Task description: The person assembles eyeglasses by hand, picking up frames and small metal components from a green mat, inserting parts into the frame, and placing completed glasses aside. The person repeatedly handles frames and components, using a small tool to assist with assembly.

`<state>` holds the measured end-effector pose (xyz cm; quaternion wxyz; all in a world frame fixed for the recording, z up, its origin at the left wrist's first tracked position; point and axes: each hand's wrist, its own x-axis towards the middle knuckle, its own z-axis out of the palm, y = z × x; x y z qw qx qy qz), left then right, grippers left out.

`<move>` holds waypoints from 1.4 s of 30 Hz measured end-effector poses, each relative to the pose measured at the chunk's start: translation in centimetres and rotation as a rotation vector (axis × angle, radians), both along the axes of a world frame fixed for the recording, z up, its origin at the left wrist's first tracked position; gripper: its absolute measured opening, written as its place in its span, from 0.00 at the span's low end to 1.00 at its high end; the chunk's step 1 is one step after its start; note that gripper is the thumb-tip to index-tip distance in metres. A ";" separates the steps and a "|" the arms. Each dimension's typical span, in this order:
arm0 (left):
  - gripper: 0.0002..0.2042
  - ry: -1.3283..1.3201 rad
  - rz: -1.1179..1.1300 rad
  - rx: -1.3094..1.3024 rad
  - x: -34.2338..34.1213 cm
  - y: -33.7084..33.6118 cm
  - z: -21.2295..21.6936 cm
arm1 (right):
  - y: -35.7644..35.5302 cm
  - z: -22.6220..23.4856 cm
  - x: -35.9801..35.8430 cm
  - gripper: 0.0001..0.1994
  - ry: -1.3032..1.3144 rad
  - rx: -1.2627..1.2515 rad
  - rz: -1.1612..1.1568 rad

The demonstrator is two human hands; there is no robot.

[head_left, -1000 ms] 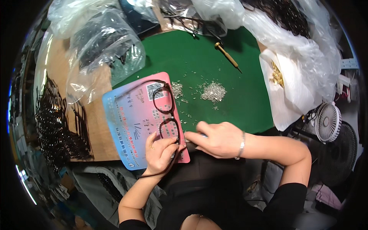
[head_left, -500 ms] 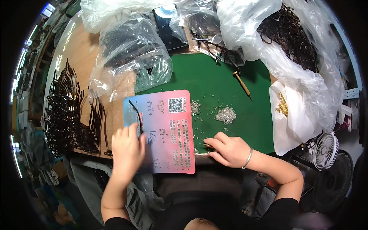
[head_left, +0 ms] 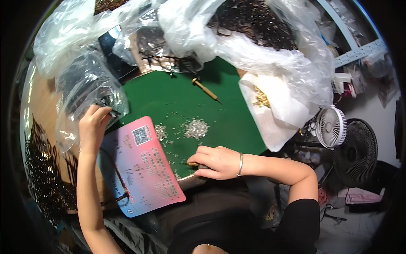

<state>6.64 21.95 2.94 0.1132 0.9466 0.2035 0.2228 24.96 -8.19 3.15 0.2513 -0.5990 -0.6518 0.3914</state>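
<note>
My left hand [head_left: 94, 122] is up at the mouth of the clear plastic bag [head_left: 82, 91] that lies just off the green mat's [head_left: 169, 99] left edge. My fingertips are pinched narrow on a thin dark piece [head_left: 111, 113] at the bag's opening; I cannot tell exactly what the piece is, only that it is slim and black and points from my fingers toward the mat. This hand is by far the nearer one to the bag.

My right hand [head_left: 215, 162] rests on the near edge of the mat, well apart from the bag, fingers curled closed around a small slim tool [head_left: 191, 164] whose tip pokes out to the left, toward the pink and blue card [head_left: 141, 167]. That card lies slantwise over the mat's near left corner, between my two hands, with a thin dark rod [head_left: 120, 180] lying on it along its left side.

On the mat beyond my right hand sit two small heaps of tiny silvery bits [head_left: 196, 128], and farther back a wooden-handled pick [head_left: 206, 90] lies on a diagonal. Big clear bags of dark parts [head_left: 253, 25] crowd the far side of the mat. To the mat's right stand a small white fan [head_left: 331, 127] and a black fan [head_left: 355, 152].
</note>
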 end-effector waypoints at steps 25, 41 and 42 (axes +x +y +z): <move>0.13 -0.256 0.218 -1.399 -3.7 -19.4 4.0 | -4.0 0.0 14.3 0.06 -0.918 0.274 -0.463; 0.16 -0.164 -0.058 -1.998 -2.8 -21.9 2.9 | 0.9 4.0 -0.6 0.04 0.320 0.080 -0.119; 0.16 -0.156 -0.065 -2.020 -2.9 -21.6 2.9 | 1.4 4.1 -0.2 0.04 0.307 0.077 -0.094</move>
